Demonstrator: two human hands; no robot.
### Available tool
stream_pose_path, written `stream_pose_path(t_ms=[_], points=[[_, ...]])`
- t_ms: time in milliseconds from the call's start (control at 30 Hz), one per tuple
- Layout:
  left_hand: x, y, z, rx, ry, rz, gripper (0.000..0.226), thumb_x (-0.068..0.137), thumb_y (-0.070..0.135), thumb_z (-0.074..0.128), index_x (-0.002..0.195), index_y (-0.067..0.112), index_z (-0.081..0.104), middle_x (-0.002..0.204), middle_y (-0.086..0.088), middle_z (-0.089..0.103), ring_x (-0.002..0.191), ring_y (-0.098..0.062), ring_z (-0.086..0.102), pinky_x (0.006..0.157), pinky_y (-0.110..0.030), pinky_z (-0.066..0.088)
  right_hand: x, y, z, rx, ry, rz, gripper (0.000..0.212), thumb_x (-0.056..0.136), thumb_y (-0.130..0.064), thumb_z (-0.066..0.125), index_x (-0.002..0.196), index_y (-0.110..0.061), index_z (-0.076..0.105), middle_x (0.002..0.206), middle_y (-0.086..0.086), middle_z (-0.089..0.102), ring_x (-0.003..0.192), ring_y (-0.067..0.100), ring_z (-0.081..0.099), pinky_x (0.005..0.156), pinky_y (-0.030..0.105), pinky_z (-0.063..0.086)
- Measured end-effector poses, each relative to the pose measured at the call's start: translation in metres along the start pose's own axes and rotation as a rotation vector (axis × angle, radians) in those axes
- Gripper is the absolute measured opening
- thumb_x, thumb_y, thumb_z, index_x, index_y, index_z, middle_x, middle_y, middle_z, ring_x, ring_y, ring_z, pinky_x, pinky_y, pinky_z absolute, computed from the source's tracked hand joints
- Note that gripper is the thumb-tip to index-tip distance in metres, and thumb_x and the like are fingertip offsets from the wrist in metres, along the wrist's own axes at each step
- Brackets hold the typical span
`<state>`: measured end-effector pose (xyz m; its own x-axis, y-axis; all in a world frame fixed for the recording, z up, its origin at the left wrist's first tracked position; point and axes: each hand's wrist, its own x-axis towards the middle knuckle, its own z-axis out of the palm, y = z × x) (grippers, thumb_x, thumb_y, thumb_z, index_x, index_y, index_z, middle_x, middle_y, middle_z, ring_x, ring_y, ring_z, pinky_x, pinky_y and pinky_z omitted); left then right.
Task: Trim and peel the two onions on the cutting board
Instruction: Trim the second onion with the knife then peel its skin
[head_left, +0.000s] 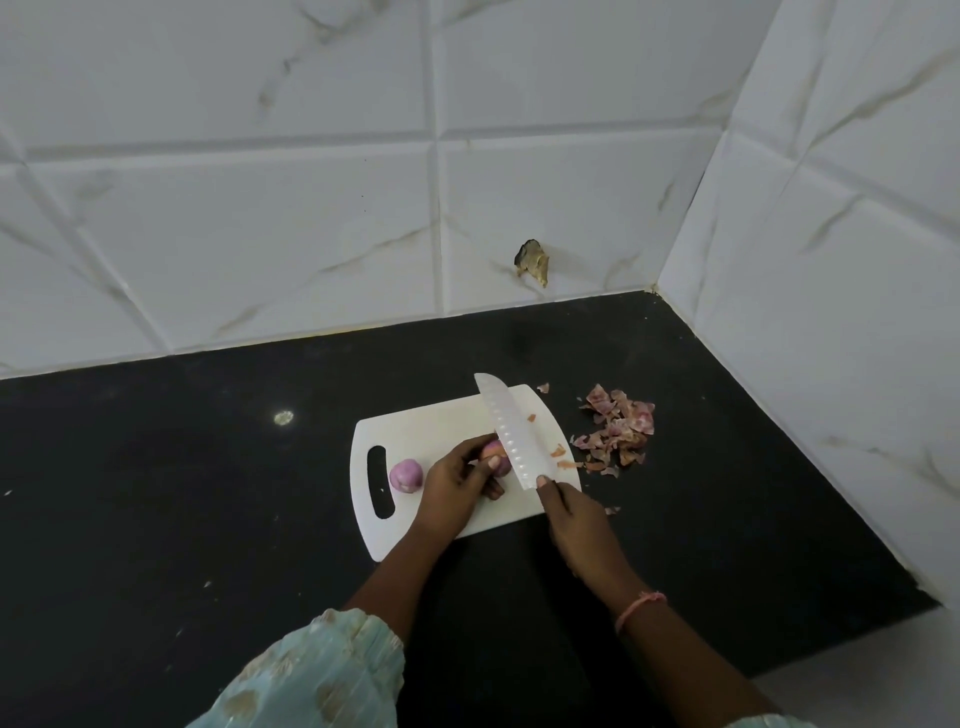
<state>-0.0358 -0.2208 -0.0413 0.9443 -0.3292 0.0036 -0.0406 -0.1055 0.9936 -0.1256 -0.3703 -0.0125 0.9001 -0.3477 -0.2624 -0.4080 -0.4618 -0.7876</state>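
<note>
The pale blue sleeve is nearest the camera, and the two forearms go forward from it to the white cutting board. The right hand is closed around the handle of the knife, whose long blade points away and a little to the left, passing just right of the onion. The left hand grips the half-peeled onion on the board, fingers curled around it, so this hand is nearer to it. The peeled onion lies just left of that hand, beside the handle slot. Behind the blade the board is bare; the pile of skins lies on the black counter to the right, leaving room there.
</note>
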Motion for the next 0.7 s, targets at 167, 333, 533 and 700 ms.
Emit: stream_pose_path(t_ms=[167,333,533,700], points=[[-0.001,0.000,0.002,0.053,-0.013,0.015,0.029,0.098,0.007,0.060,0.126,0.011,0.065,0.081,-0.009,0.073,0.059,-0.016,0.065,0.067,-0.026,0.055,0.003,-0.003,0.002,-0.077,0.045,-0.035,0.046,0.101,-0.052,0.033,0.084,-0.019,0.060,0.076,0.002,0.062,0.071,0.016,0.060,0.067,0.039,0.048],[-0.001,0.003,0.002,0.057,0.017,0.001,0.026,0.099,0.007,0.058,0.124,0.011,0.065,0.079,-0.005,0.073,0.059,-0.013,0.065,0.067,-0.023,0.055,-0.005,0.000,0.004,-0.203,0.076,-0.093,0.043,0.101,-0.052,0.031,0.086,-0.022,0.058,0.073,0.000,0.061,0.067,0.010,0.059,0.060,0.031,0.048],[-0.002,0.005,0.004,0.031,0.031,-0.010,0.021,0.098,0.006,0.059,0.117,0.013,0.066,0.078,-0.006,0.072,0.057,-0.011,0.064,0.066,-0.024,0.056,-0.006,0.001,0.008,-0.289,0.120,-0.122,0.043,0.102,-0.052,0.030,0.089,-0.022,0.057,0.073,-0.002,0.060,0.067,0.010,0.059,0.064,0.038,0.052],[-0.004,0.006,0.005,0.023,0.024,-0.004,0.015,0.096,0.006,0.063,0.111,0.008,0.064,0.079,-0.005,0.071,0.056,-0.015,0.064,0.062,-0.026,0.055,-0.006,-0.002,0.008,-0.251,0.109,-0.103,0.044,0.102,-0.052,0.031,0.085,-0.020,0.056,0.072,-0.002,0.059,0.069,0.012,0.058,0.063,0.034,0.047]])
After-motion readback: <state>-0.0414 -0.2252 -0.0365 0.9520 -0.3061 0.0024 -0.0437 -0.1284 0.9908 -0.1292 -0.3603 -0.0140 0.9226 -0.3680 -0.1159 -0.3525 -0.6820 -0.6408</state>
